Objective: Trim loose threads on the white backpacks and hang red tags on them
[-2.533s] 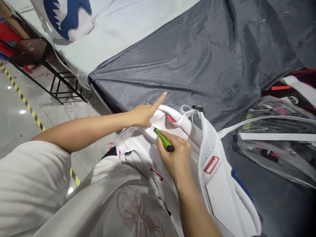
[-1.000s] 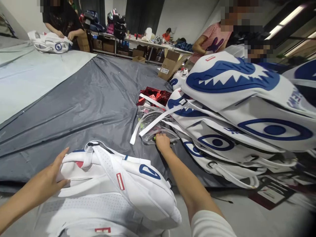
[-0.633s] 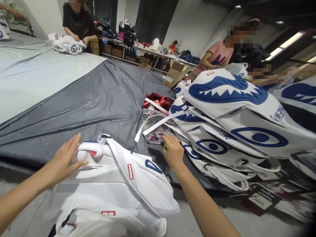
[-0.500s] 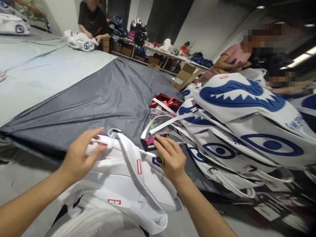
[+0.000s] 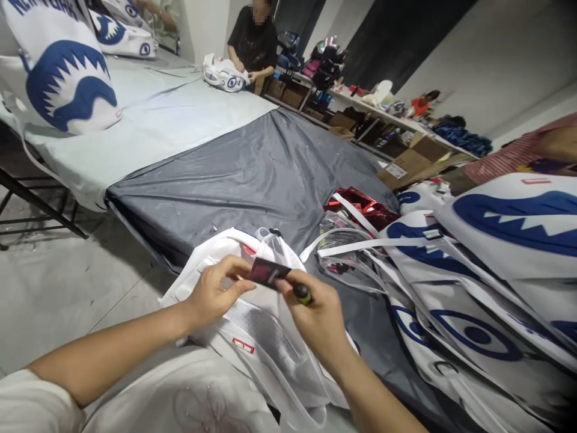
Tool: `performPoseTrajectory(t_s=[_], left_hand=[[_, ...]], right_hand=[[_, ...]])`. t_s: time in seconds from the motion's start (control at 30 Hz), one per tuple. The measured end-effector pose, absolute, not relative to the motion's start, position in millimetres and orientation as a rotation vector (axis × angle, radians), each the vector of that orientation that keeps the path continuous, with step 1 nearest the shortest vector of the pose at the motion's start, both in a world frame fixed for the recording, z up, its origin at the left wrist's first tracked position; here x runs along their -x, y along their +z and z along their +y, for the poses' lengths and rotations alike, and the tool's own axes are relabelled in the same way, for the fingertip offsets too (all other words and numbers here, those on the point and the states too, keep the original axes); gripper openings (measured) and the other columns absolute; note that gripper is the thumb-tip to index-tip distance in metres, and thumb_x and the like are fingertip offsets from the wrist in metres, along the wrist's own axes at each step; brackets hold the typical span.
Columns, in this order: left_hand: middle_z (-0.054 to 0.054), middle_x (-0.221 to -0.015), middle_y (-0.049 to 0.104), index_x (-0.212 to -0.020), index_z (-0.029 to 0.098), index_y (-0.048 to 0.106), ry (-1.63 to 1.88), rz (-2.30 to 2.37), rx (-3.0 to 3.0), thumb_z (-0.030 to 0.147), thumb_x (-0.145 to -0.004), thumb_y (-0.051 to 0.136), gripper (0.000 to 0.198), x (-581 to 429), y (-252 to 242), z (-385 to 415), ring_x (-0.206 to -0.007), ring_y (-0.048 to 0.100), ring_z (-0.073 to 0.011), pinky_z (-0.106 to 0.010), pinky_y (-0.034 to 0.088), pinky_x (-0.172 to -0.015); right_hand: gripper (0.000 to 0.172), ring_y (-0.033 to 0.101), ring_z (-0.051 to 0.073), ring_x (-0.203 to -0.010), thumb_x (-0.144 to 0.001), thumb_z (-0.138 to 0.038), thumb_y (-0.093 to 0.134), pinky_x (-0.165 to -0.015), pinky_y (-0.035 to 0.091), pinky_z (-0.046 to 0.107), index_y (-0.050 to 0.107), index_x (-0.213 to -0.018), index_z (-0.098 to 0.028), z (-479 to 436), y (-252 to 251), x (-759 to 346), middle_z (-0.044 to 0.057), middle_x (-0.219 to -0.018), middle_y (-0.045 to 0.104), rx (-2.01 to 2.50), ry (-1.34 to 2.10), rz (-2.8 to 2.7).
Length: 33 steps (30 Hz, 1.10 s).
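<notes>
A small dark printed card (image 5: 270,273), which looks like a hang tag, is held up in front of me by my right hand (image 5: 318,313). That same hand also has a short black stick with a green end (image 5: 302,293) tucked in its fingers. At the card's left edge, the thumb and forefinger of my left hand (image 5: 220,288) close on it. Below and behind both hands lies a white backpack (image 5: 265,319) with a red label, leaning against my lap and the table edge. Its strap loop stands up behind the card.
White backpacks (image 5: 478,334) with blue eyes and teeth are piled at the right. Beside them lie clear plastic and red foil packaging (image 5: 372,207). Grey sheeting (image 5: 225,162) covers the table. Another white backpack (image 5: 72,78) stands at far left; a co-worker (image 5: 255,42) handles one at the back.
My right hand has lifted the card from beside the packaging to above the backpack. My left hand has left the backpack's top and come to the card. The view has swung left.
</notes>
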<state>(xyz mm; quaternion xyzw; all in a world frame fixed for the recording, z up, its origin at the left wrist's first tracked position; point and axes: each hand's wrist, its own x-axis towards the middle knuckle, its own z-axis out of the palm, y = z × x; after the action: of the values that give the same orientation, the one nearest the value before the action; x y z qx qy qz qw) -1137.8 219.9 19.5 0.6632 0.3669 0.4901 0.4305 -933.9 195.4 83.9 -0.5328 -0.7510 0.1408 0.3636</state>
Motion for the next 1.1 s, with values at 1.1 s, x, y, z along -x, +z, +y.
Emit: performPoseTrajectory(t_s=[1.1], left_hand=[[-0.015,-0.147,0.053,-0.149,0.017,0.038,0.971,1.379,-1.891,0.053,-0.093,0.052,0.068,1202,-84,231,-0.134,0.053,-0.0305,-0.046,0.044,-0.113]], right_hand=[[0.024,0.072,0.024,-0.091,-0.099,-0.013,0.045,-0.069,0.051,0.029,0.065,-0.113,-0.014,264,58,1035,0.014,-0.103,0.072,1.816,0.325,-2.992]])
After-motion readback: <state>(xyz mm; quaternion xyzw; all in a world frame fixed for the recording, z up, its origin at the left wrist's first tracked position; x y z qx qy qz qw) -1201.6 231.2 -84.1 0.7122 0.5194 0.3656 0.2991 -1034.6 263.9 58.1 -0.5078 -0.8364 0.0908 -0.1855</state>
